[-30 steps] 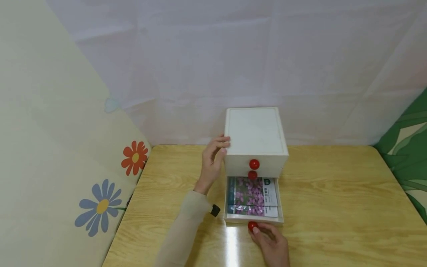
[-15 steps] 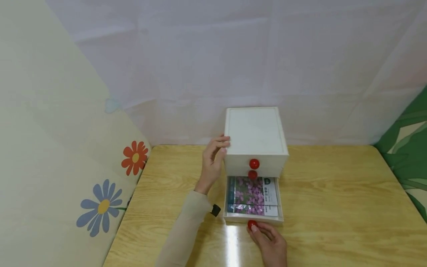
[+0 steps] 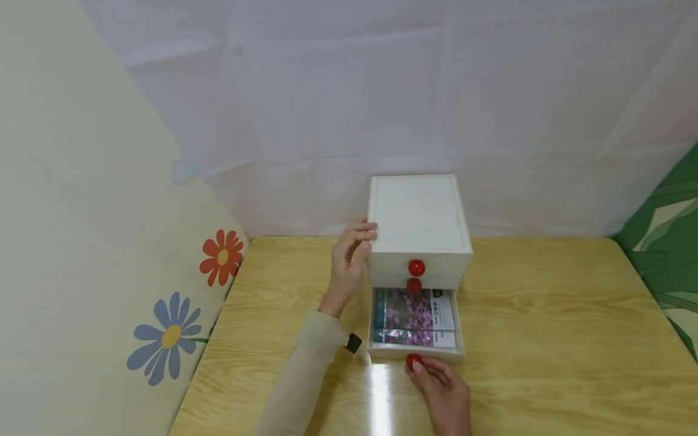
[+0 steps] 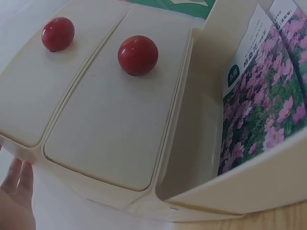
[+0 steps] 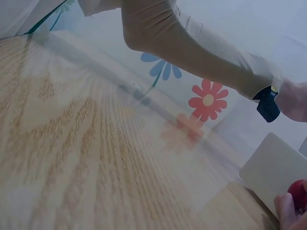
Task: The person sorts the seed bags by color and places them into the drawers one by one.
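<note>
A white mini drawer cabinet (image 3: 417, 212) stands on the table, its bottom drawer (image 3: 389, 353) pulled out. At the drawer's front, my right hand (image 3: 446, 396) pinches the red round knob (image 3: 413, 361) between thumb and fingers. My left hand (image 3: 347, 263) rests against the cabinet's left side, fingertips at the top edge. Inside the drawer lie overlapping seed packets (image 4: 261, 103) printed with pink flowers. Two upper drawers, each with a red knob (image 4: 138, 55), are closed in the left wrist view. The right wrist view shows the pinched knob only at its lower right corner.
The wood-grain table (image 3: 545, 339) extends to both sides of the cabinet. Behind it hangs a pale cloth (image 3: 338, 103). A panel with printed flowers (image 3: 169, 337) borders the left, and a green leaf print (image 3: 665, 260) the right. A black device (image 5: 267, 104) sits at my left wrist.
The bottom drawer has slid slightly inward toward the cabinet, and my right hand has moved with its knob. My left hand stays in place.
</note>
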`<state>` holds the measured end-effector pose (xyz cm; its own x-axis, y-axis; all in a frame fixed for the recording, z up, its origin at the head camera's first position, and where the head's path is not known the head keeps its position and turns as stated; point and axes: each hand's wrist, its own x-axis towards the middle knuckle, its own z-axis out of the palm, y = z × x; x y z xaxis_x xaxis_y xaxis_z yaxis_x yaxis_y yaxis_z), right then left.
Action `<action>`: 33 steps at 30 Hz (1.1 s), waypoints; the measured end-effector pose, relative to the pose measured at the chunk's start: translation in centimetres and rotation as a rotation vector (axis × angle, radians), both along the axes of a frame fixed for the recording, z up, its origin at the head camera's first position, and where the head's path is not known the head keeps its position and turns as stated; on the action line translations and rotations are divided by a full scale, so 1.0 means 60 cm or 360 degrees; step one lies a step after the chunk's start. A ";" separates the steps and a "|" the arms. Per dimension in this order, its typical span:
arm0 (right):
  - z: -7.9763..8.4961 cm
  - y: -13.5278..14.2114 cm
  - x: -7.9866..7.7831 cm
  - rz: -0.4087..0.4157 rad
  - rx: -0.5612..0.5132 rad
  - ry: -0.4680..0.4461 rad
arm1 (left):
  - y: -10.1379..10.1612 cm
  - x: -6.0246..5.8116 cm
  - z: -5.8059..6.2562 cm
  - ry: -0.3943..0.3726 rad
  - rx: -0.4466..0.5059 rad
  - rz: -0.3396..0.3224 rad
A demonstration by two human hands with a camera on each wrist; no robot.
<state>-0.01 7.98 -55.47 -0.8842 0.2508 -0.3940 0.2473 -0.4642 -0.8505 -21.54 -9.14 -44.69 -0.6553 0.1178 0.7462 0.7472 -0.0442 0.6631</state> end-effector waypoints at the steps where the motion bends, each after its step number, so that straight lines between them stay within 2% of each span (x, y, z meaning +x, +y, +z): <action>1: 0.000 0.000 -0.001 0.0000 -0.0009 0.0010 | 0.000 0.000 -0.001 -0.0005 0.0001 0.0006; 12: 0.000 -0.003 -0.020 -0.0013 0.0047 0.0133 | 0.002 0.001 -0.004 -0.0003 0.0006 0.0029; 25: 0.014 0.013 -0.042 0.0094 0.0029 0.0108 | 0.004 0.000 -0.004 -0.0003 0.0021 0.0038; 33: 0.012 0.017 -0.056 0.0072 0.0046 0.0112 | 0.006 0.000 -0.005 0.0000 0.0037 0.0030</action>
<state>-3.38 9.03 -54.73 -0.9202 0.2207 -0.3234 0.2062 -0.4289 -0.8795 -21.52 -8.80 -44.97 -0.6571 0.0881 0.7486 0.7481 -0.0456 0.6620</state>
